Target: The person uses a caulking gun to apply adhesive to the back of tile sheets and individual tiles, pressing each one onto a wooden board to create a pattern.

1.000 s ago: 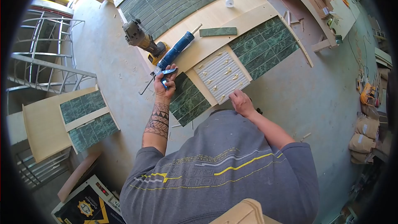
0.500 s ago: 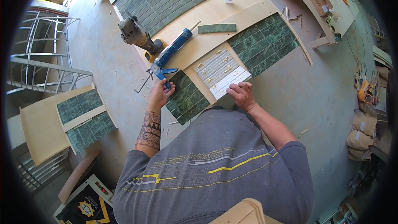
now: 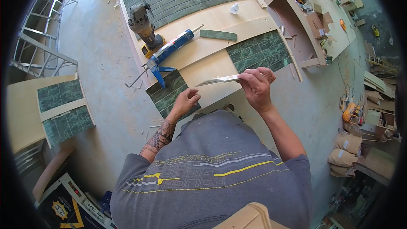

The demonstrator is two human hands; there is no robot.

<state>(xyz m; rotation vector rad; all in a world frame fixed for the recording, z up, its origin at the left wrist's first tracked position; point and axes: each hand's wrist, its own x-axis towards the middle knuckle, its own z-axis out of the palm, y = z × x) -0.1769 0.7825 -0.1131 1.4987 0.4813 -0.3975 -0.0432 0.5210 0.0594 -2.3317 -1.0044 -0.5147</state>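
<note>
My right hand (image 3: 257,87) pinches the right end of a thin tile panel (image 3: 216,80), raised and seen nearly edge-on, with its white back and a few adhesive dabs showing. My left hand (image 3: 185,104), fingers loosely curled and holding nothing, is just below the panel's left end, apart from it. Under the panel is a bare strip of pale plywood (image 3: 212,97) between two areas of green marbled tiles (image 3: 258,51). A blue caulking gun (image 3: 171,47) lies on the board to the left, its handle over the left green tiles (image 3: 163,95).
Behind the gun a yellow-black power tool (image 3: 144,27) stands on the board. A loose green tile strip (image 3: 218,35) and a small white nozzle-topped item (image 3: 234,8) lie farther back. Another tiled board (image 3: 63,106) is at left, near a metal frame (image 3: 46,38). A workbench (image 3: 316,25) stands at right.
The tile panel has been lifted off the plywood and tilted edge-on in my right hand. My left hand has let go of the caulking gun and moved right towards the panel.
</note>
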